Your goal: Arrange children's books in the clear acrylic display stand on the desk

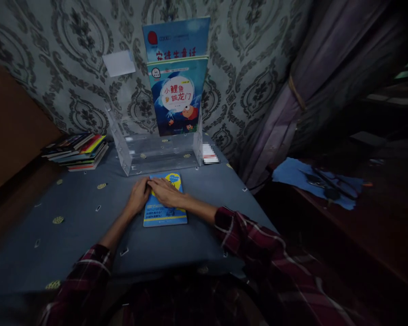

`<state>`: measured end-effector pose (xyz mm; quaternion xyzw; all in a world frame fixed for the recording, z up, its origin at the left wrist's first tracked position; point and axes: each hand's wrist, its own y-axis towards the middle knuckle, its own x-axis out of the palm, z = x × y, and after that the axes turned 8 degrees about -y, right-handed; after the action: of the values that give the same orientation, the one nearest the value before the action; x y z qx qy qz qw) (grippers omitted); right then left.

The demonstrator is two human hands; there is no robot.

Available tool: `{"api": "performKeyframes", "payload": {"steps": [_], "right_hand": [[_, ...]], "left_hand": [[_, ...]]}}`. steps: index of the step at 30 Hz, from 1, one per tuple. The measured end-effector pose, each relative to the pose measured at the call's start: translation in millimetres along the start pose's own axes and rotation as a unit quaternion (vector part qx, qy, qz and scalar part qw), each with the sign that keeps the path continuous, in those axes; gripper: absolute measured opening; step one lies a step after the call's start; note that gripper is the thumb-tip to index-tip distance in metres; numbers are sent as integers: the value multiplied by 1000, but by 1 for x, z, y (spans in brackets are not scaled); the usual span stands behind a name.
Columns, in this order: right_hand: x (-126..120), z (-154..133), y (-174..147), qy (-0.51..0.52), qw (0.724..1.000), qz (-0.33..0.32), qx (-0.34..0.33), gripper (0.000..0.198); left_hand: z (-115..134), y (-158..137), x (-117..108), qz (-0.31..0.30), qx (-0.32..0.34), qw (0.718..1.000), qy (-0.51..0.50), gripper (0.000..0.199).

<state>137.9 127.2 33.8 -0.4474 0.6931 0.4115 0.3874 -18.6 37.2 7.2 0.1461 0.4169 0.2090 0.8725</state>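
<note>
A blue and yellow paperback book [165, 217] lies flat on the table in front of me. My left hand [139, 194] is at the book's upper left edge, fingers closed against it. Across the upper cover lies my right hand [165, 192], its fingers stretched to the left so that the tips meet my left hand. It hides part of the cover. Just behind the book is a clear acrylic stand [163, 158] with side panels. Two blue picture books stand upright at its right end, the front book [178, 99] overlapping the rear book [177, 38].
A stack of books [78, 151] is on the table's left side. Right of the stand lies a white and red item [210, 154], partly blurred. A tied curtain [275, 108] hangs at the right. A blue cloth [292, 174] with dark items lies on another surface.
</note>
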Motion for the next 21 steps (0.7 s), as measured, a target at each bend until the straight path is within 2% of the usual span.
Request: {"api": "performKeyframes", "payload": {"steps": [6, 12, 17, 21], "right_hand": [[8, 2, 2, -35, 999, 11, 6, 45], [-9, 21, -22, -53, 997, 35, 52, 37], [-16, 54, -51, 3, 993, 59, 103, 49], [-9, 78, -60, 89, 983, 121, 103, 47]], "left_hand": [[-3, -5, 1, 0, -7, 1000, -2, 28], [0, -5, 0, -2, -9, 1000, 14, 24], [-2, -6, 2, -11, -8, 1000, 21, 24], [0, -5, 0, -9, -2, 999, 40, 23]]}}
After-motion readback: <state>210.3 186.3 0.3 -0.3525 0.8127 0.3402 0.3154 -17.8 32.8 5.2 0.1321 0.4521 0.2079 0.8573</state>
